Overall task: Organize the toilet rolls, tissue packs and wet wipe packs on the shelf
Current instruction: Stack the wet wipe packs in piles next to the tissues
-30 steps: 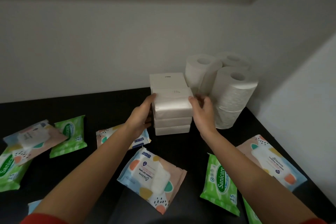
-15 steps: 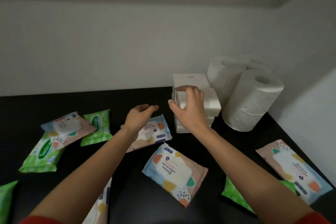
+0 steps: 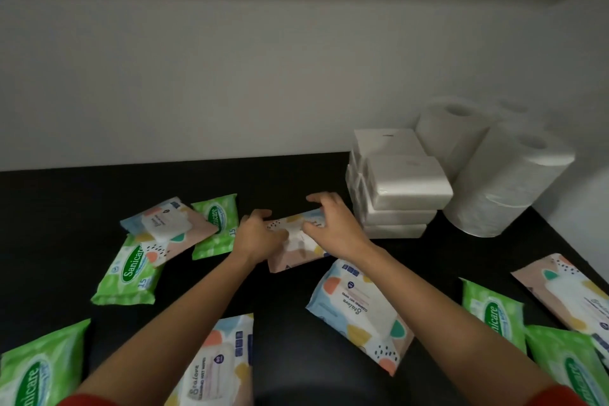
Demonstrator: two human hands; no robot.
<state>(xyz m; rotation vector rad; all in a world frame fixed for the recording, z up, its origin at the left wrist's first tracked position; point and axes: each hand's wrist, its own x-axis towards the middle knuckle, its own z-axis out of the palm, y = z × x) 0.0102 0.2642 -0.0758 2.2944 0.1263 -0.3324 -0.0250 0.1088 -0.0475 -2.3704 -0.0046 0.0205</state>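
A pastel wet wipe pack (image 3: 294, 259) lies on the black shelf (image 3: 164, 184) just left of the white tissue pack stack (image 3: 400, 196). My left hand (image 3: 258, 237) grips its left end, thumb on top. My right hand (image 3: 333, 229) arches over its far right end, fingers curled round the edge. Behind the stack, in the right corner, stand white toilet rolls (image 3: 504, 181), one more (image 3: 449, 132) against the back wall. The top tissue pack sits skewed toward the front right.
Loose wipe packs are scattered about: a pastel pack (image 3: 359, 310) near my right forearm, pastel pack (image 3: 168, 227) and green packs (image 3: 135, 270) (image 3: 217, 224) at left, green packs (image 3: 491, 313) and a pastel pack (image 3: 566, 297) at right. White walls close the back and right.
Both hands left the tissue stack and dropped left onto the pastel wipe pack, which they now hold. The view shifted left.
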